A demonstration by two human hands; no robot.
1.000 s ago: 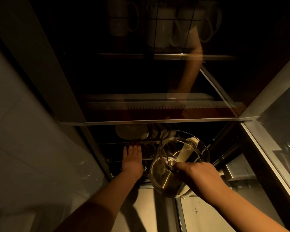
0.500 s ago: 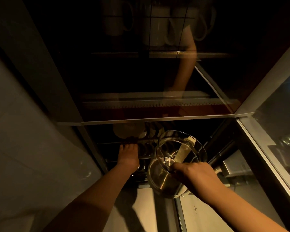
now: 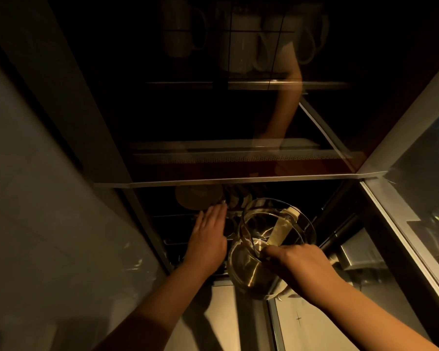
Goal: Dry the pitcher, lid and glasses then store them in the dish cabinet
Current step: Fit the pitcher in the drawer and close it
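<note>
Pitcher (image 3: pixel 264 249) seemingly just beside rack edge (image 3: pixel 173 243)

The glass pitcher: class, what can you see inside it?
Inside the pitcher, a pale stick-like piece leans toward the rim. The right hand covers the near rim; the bottom is unclear.

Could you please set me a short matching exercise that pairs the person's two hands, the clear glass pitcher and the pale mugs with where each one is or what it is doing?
Column one:
1. left hand
2. right hand
3. clear glass pitcher
4. pale mugs

Column two:
A. standing in a row on the upper shelf
B. grips the pitcher at its near rim
C. reaches with straight fingers into the dark lower rack
D. held tilted, mouth facing the camera

Pairs: 1-C, 2-B, 3-D, 4-A
</note>
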